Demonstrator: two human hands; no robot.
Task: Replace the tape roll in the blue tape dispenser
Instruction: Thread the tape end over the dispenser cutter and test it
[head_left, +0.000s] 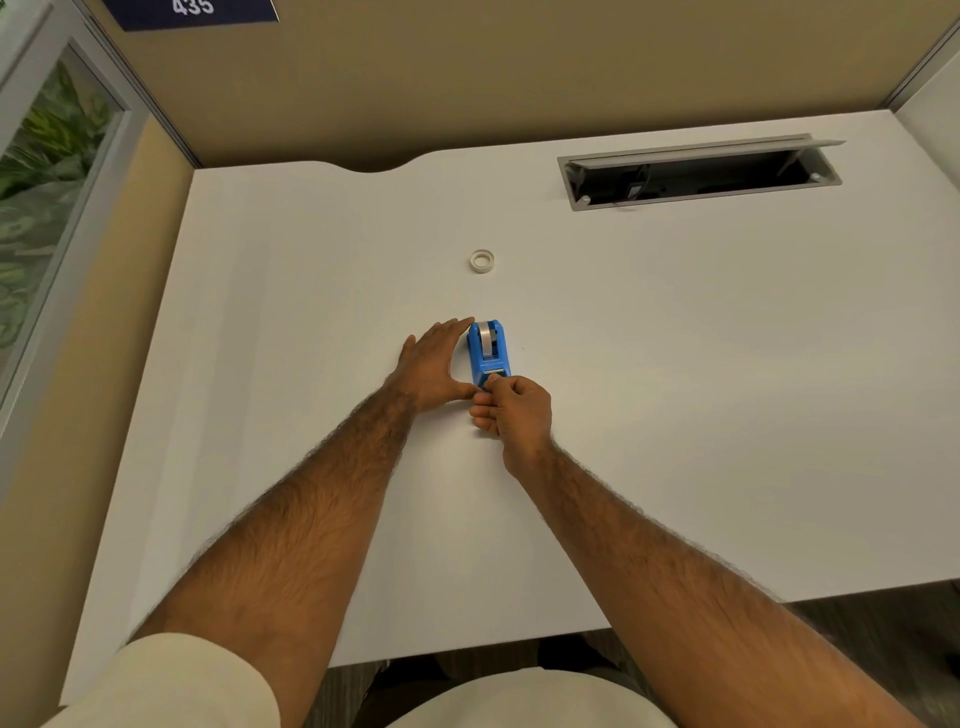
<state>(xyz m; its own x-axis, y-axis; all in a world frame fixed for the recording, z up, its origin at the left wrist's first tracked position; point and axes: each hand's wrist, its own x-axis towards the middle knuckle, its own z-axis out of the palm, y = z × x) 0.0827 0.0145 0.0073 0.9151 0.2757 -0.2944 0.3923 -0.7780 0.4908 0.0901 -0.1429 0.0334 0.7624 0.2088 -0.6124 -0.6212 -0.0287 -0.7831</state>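
The blue tape dispenser (489, 353) stands in the middle of the white desk (311, 312), with a clear tape roll (485, 336) seated in it. My left hand (434, 366) lies flat against the dispenser's left side, fingers stretched along it and thumb at its near end. My right hand (511, 410) is curled at the dispenser's near end, thumb and forefinger pinched by the cutter; what they pinch is too small to make out. A second tape roll (482, 260) lies flat on the desk farther back, apart from both hands.
A cable tray (698, 174) with its lid open is sunk into the desk at the back right. Tan partition walls close off the back and left. A window (47, 171) is on the left. The desk's near edge runs just above my lap.
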